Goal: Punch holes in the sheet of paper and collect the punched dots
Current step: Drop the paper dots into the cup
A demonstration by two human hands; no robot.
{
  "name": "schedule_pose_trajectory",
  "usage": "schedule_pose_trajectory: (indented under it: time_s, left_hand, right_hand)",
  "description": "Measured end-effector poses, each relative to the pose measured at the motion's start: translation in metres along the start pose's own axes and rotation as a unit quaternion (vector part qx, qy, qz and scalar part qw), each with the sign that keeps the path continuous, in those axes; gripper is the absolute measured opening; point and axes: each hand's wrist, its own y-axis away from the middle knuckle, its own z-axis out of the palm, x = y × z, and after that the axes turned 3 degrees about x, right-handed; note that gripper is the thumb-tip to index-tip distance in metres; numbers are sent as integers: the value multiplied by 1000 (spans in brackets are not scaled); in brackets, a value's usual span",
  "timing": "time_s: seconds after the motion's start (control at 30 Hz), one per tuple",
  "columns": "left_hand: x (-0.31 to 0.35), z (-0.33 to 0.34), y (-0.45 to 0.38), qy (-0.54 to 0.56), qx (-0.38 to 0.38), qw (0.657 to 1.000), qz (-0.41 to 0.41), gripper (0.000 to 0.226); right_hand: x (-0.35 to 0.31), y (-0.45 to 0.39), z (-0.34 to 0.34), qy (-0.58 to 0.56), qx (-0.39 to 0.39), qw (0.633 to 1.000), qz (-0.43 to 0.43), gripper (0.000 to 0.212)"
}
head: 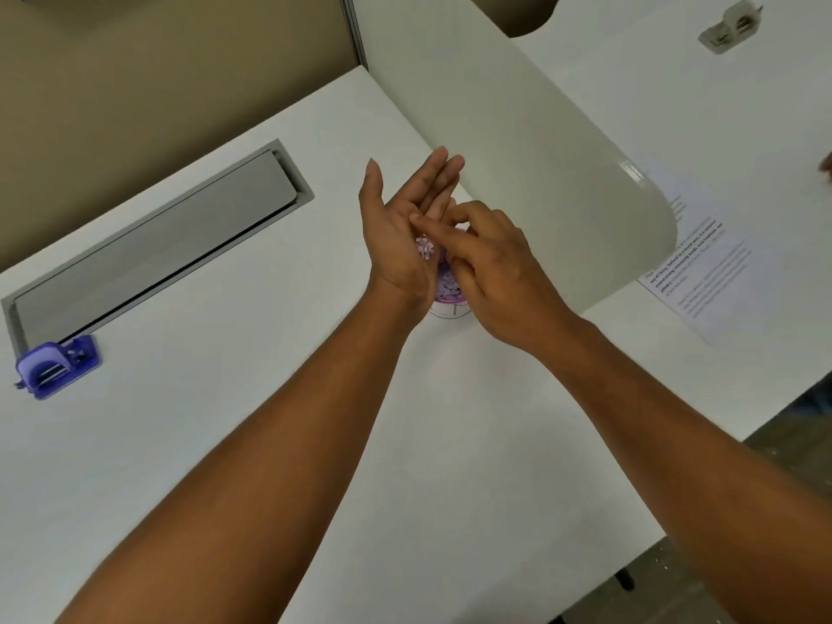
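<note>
My left hand (pixel 396 227) is held flat and tilted on edge, palm facing right, with a small heap of pale purple punched dots (pixel 424 248) lying in the palm. My right hand (pixel 486 258) touches that palm with its forefinger, the other fingers curled. Right below both hands stands a small clear cup (pixel 450 292) on the white desk (pixel 450 443), holding more purple dots; the hands hide most of it. A purple hole punch (pixel 56 367) lies far left on the desk. A printed sheet of paper (pixel 702 281) lies at the right, partly under a divider.
A grey cable hatch (pixel 157 245) is set into the desk at the left. A pale rounded divider panel (pixel 540 150) rises to the right of the hands. A second punch-like device (pixel 731 27) lies on the far desk. The desk edge runs along the lower right.
</note>
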Motion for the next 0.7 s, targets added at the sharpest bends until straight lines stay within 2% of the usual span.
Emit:
schedule_pose_trajectory:
  time_s: [0.13, 0.37, 0.5, 0.57, 0.63, 0.7]
  left_hand:
    - [-1, 4, 4, -6, 16, 1000, 24, 81]
    - [4, 10, 9, -38, 16, 998, 42, 79]
    - [5, 15, 14, -48, -4, 998, 47, 80]
    - [7, 15, 16, -51, -8, 997, 49, 80]
    - [9, 15, 17, -54, -15, 997, 50, 79]
    - [10, 14, 18, -59, -22, 997, 51, 80]
  right_hand:
    - [11, 4, 9, 48, 10, 999, -16, 46]
    - [24, 13, 14, 54, 92, 994, -11, 28]
    - [20, 14, 15, 34, 83, 995, -51, 40]
    - [19, 16, 18, 29, 81, 994, -69, 39]
    - [21, 18, 18, 37, 85, 994, -61, 35]
    - [23, 19, 18, 29, 95, 994, -38, 39]
